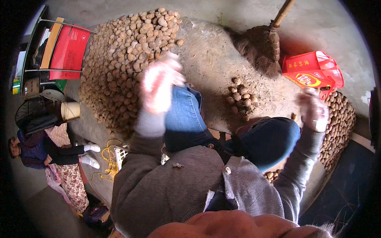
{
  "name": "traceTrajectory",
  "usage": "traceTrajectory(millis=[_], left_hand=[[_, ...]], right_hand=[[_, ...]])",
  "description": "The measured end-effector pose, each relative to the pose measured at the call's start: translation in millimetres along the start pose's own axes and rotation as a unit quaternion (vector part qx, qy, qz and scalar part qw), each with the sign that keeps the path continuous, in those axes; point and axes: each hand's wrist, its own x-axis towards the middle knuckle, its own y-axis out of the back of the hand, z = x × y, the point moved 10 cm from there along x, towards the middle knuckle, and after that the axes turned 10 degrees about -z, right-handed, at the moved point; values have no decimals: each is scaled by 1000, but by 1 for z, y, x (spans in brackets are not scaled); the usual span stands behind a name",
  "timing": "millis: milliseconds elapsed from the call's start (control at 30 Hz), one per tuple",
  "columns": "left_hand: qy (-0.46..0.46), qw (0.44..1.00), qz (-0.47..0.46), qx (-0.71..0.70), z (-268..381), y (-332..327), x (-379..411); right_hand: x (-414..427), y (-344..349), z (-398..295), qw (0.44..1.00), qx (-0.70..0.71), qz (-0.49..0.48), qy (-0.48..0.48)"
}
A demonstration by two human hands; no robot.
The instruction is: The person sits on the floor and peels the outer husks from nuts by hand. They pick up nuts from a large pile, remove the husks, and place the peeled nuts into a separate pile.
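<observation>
Blurred by motion, my left hand (162, 83) is over the right edge of a large pile of brown, round tuber-like produce (125, 56); whether it holds anything cannot be told. My right hand (314, 110), blurred too, is beside a second pile of similar brown pieces (337, 131), just below a red shopping bag (309, 67). Its grip is unclear. A small group of the same pieces (239, 96) lies on the concrete floor between my hands, beyond my knees, with crumbs of dirt around it.
A broom (259, 44) leans near the wall, left of the red bag. At left are a metal rack (31, 41) with a red box (70, 52), a cream bucket (70, 111) and a seated person (32, 148). A yellow cord (108, 160) lies on the floor.
</observation>
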Motion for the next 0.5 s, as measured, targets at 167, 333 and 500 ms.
traceTrajectory(millis=[167,333,500], left_hand=[[49,979,157,120,-33,166,1],[148,948,90,267,-199,238,-25],[137,778,-76,609,-252,185,0]], right_hand=[[16,-147,44,973,72,-217,26],[29,-159,82,969,61,-237,-43],[44,-148,97,982,-10,-187,-34]])
